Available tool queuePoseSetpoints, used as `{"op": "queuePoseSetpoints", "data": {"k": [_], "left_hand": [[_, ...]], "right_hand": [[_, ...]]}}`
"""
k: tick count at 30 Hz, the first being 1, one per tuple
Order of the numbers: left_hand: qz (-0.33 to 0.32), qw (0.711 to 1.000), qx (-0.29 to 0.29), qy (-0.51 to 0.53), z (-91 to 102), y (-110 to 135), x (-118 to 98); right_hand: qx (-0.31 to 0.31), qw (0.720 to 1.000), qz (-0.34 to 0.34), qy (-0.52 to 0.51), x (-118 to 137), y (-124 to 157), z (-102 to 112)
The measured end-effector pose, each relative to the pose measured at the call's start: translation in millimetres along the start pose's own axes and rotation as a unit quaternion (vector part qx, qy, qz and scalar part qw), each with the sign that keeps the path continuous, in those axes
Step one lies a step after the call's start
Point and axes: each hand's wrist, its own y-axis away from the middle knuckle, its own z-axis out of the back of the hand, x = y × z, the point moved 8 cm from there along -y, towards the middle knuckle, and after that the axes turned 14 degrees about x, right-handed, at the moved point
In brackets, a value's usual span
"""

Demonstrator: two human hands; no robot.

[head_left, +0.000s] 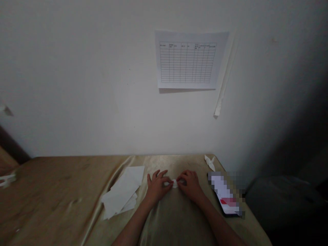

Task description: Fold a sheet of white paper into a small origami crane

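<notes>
Nearest me, both forearms (132, 223) are resting over a cloth-covered table (176, 225), angling inward. Left of them, overlapping white sheets (123, 193) are lying loosely stacked; to the right, a phone (224, 194) is lying slantwise, screen partly blurred.

Between the hands, a small white piece (175, 184) is sitting at the fingertips, right of the left hand (158, 187) and left of the right hand (190, 184). Neither hand is lying clearly nearer. The left thumb and forefinger are pinching its left side, other fingers spreading; the right thumb and forefinger are pinching its right side, other fingers curling. Its long axis is escaping me: too small, partly covered. Which way it is pointing, I cannot tell.

Farther off, a folded paper piece (210, 163) is lying by the far right corner. Beyond, a printed grid sheet (188, 61) is hanging on the wall (89, 85).
</notes>
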Motion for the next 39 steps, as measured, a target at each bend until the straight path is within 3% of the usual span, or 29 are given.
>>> {"op": "queuePoseSetpoints", "data": {"k": [11,29,39], "left_hand": [[0.014,0.999,-0.043,0.000,0.7,-2.3,-6.1],[0.007,0.999,0.031,0.007,2.8,-4.8,6.5],[-0.006,1.000,0.009,0.007,3.7,-1.7,6.9]], "right_hand": [[-0.017,0.999,-0.028,0.015,5.3,-1.5,-1.3],[0.040,0.999,-0.025,-0.019,-4.5,-2.7,2.1],[0.022,0.999,-0.001,-0.023,-5.3,-0.4,0.3]]}}
